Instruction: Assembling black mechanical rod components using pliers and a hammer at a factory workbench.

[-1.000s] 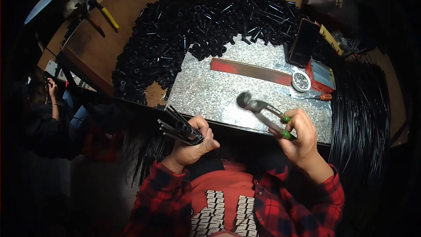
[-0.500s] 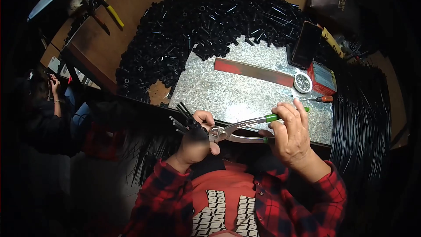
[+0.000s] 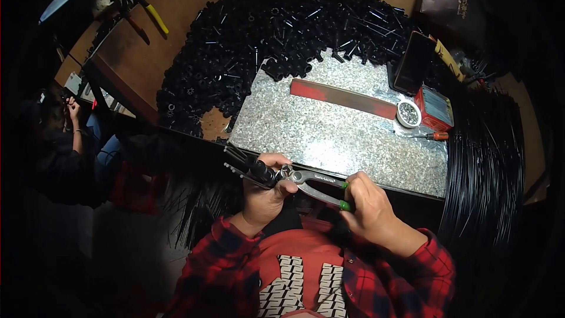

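Observation:
My left hand (image 3: 263, 202) is closed around a black tubular part (image 3: 259, 171) with several thin dark rods sticking out of its far-left end. In my right hand (image 3: 371, 207) are metal end-cutting pliers (image 3: 296, 177) with green grips, and my fingers wrap both handles. The pliers' jaws meet the right end of the black part, beside my left thumb. My left fingers and the jaws hide exactly what lies between them. Both hands are just in front of the speckled worktop's (image 3: 276, 121) near edge.
A large heap of black tubular parts (image 3: 265, 29) fills the back of the wooden-walled bench. On the worktop lie a red-brown bar (image 3: 341, 100), a white cup of small metal pieces (image 3: 408, 114), a red box (image 3: 435, 109) and a screwdriver (image 3: 436, 136). Black rods (image 3: 482, 165) hang at right. Another person's hand (image 3: 73, 109) shows far left.
My right hand has moved left and nearer to me, closing from a loose, spread hold. The pliers' handles have come together, and the black part has tipped over further to the left.

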Action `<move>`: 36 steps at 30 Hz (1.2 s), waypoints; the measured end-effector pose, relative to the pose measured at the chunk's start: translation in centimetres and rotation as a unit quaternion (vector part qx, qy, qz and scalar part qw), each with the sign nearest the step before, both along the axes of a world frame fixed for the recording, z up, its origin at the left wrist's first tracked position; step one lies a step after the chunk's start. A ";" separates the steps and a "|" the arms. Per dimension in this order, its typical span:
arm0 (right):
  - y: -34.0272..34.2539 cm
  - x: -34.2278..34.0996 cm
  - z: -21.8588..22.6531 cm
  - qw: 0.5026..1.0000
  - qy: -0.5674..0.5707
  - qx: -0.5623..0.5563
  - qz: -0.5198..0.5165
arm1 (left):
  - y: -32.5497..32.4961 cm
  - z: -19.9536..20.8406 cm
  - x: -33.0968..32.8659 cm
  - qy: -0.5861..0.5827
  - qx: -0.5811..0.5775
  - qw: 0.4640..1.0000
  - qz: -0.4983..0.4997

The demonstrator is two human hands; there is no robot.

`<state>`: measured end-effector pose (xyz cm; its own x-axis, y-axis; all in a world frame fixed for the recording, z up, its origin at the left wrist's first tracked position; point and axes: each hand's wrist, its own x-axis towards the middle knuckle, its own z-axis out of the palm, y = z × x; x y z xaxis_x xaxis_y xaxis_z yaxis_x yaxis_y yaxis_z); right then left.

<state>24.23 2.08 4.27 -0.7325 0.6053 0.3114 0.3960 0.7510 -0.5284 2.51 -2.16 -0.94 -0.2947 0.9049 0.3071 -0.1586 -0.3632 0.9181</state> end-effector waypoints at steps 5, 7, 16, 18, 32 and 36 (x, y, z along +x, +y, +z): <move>0.0 0.2 0.3 0.998 -0.004 -0.062 0.020 | 0.1 0.9 0.0 0.006 0.013 1.000 0.016; -0.2 0.4 0.4 0.996 0.004 -0.083 0.035 | 0.0 0.2 -1.2 0.005 -0.008 0.997 -0.073; -0.6 2.3 2.4 0.946 -0.050 -0.301 0.110 | 0.8 1.9 -3.3 0.130 0.054 0.965 -0.221; -0.6 2.6 3.1 0.883 -0.076 -0.453 0.094 | 0.9 2.3 -2.9 0.143 0.094 0.954 -0.245; -1.4 2.9 3.6 0.998 -0.046 0.019 -0.032 | 1.6 2.1 -2.3 0.091 -0.006 0.975 -0.203; -2.0 3.2 4.4 0.782 -0.012 -0.624 0.005 | 1.6 3.2 -3.7 0.051 -0.068 0.949 -0.305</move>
<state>27.48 0.09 8.65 -0.7353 0.4214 -0.5308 0.4148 -0.3396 -0.8442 -1.21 -0.59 2.27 0.3215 0.9308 0.1738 -0.2092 -0.1092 0.9717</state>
